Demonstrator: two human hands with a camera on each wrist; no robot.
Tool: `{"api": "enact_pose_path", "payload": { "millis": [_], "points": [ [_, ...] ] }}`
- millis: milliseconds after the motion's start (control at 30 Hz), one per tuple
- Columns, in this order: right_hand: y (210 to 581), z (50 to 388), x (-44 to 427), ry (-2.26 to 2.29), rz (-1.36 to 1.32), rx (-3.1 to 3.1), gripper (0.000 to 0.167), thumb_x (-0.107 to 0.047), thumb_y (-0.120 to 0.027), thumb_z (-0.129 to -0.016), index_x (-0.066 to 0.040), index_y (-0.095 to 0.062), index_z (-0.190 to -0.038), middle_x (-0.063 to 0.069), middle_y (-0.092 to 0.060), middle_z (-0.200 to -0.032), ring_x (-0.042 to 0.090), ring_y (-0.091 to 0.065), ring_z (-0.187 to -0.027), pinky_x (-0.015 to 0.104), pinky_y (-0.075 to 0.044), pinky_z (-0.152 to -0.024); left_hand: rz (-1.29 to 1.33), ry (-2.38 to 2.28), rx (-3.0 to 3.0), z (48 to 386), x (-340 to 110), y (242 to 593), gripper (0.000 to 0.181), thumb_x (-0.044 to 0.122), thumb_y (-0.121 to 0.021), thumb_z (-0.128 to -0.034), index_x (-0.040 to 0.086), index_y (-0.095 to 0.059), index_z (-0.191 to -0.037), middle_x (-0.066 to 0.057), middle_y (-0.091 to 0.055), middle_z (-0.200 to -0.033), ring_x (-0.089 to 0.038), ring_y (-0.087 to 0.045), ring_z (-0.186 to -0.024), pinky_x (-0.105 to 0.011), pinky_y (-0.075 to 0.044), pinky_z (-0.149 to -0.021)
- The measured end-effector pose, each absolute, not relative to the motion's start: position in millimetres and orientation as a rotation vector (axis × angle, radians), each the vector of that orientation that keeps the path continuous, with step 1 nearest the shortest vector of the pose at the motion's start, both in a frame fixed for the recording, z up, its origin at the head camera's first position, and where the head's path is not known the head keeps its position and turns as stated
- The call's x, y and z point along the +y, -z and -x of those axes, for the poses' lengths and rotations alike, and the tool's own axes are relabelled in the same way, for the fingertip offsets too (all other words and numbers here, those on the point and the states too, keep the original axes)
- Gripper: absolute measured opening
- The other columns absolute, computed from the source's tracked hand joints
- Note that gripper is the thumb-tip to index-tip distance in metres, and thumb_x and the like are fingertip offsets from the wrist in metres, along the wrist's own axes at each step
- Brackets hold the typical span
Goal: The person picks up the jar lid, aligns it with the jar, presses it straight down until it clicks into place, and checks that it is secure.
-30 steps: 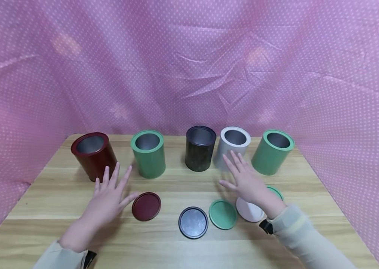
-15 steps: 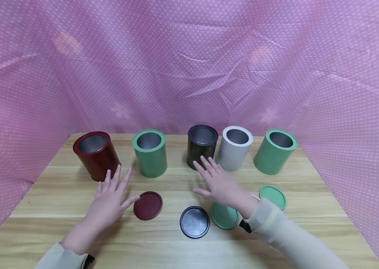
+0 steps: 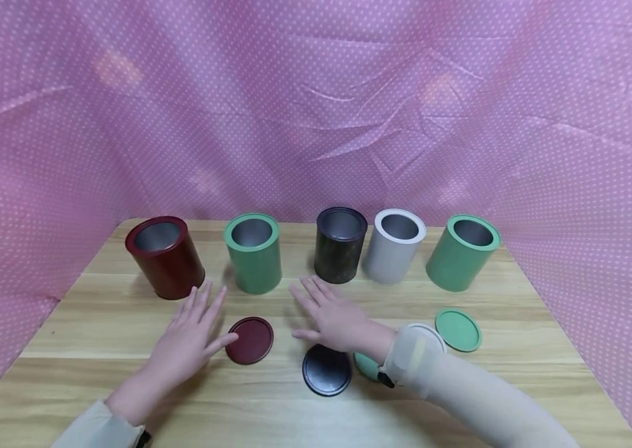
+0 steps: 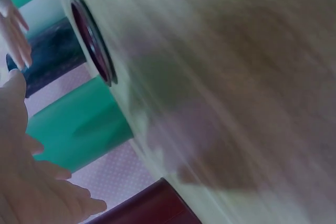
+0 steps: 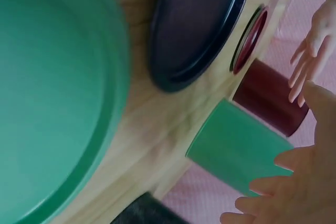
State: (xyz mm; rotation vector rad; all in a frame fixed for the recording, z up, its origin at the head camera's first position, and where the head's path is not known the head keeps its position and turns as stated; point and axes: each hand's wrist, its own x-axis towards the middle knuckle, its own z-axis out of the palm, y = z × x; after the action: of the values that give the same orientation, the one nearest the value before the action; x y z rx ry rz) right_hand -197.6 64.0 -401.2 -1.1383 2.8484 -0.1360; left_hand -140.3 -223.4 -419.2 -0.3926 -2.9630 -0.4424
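Right grip, empty and spread, sweeps left from the white can to the far edge of the black lid, while the empty left grip stays by the red lid, leaving all five lids unheld on the surface, nearer than the open cans.

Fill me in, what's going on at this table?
A person's left hand is spread near the dark red lid, the right hand by the black lid; neither holds anything. Left to right, the dark red can, left green can, black can, white can and right green can stand uncovered along the back. The left green lid, white lid and right green lid lie in front, the first two partly hidden by the right arm.
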Motion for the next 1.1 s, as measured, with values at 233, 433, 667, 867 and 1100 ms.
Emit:
{"api": "enact_pose_path", "payload": {
  "millis": [233,433,667,867,1100],
  "points": [
    [410.0,197.8,40.6,0.083,1.181,2.774,0.081,-0.058,-0.05,-0.094,-0.015,-0.019,-0.156,0.015,-0.016,-0.162,0.035,-0.018,-0.148,0.045,-0.026,-0.119,0.453,0.408,-2.941,138.9,-221.5,426.5,0.085,0.045,-0.067,-0.0883,0.007,-0.027,-0.153,-0.027,-0.023,-0.156,-0.049,-0.021,-0.142,-0.063,-0.026,-0.112],
    [419.4,197.4,26.5,0.066,1.187,2.715,0.084,-0.061,-0.048,-0.093,-0.018,-0.014,-0.157,0.013,-0.014,-0.162,0.032,-0.016,-0.149,0.043,-0.025,-0.12,0.465,0.415,-2.957,137.7,-222.8,430.6,0.085,0.046,-0.067,-0.088,0.006,-0.027,-0.153,-0.027,-0.024,-0.156,-0.051,-0.024,-0.14,-0.064,-0.028,-0.11],
    [428.7,197.4,13.2,0.076,1.199,2.659,0.084,-0.062,-0.049,-0.092,-0.017,-0.018,-0.156,0.011,-0.017,-0.162,0.031,-0.018,-0.149,0.042,-0.023,-0.12,0.479,0.444,-2.991,135.1,-223.9,437.1,0.084,0.046,-0.067,-0.0876,0.006,-0.03,-0.151,-0.028,-0.026,-0.155,-0.052,-0.025,-0.14,-0.065,-0.027,-0.11],
    [430.9,199.0,10.0,0.096,1.124,2.641,0.086,-0.063,-0.051,-0.09,-0.021,-0.016,-0.157,0.01,-0.016,-0.162,0.03,-0.016,-0.149,0.043,-0.025,-0.119,0.522,0.485,-3.017,135.6,-226.4,443.8,0.083,0.048,-0.065,-0.0879,0.006,-0.032,-0.151,-0.027,-0.026,-0.155,-0.051,-0.022,-0.141,-0.065,-0.026,-0.11],
    [432.7,198.6,5.7,0.039,1.132,2.616,0.087,-0.064,-0.051,-0.09,-0.021,-0.014,-0.157,0.012,-0.016,-0.162,0.031,-0.016,-0.149,0.042,-0.024,-0.12,0.552,0.54,-3.04,135.5,-229.2,449.1,0.085,0.051,-0.064,-0.0875,0.003,-0.032,-0.15,-0.028,-0.026,-0.154,-0.053,-0.024,-0.139,-0.064,-0.028,-0.11]
  ]
}}
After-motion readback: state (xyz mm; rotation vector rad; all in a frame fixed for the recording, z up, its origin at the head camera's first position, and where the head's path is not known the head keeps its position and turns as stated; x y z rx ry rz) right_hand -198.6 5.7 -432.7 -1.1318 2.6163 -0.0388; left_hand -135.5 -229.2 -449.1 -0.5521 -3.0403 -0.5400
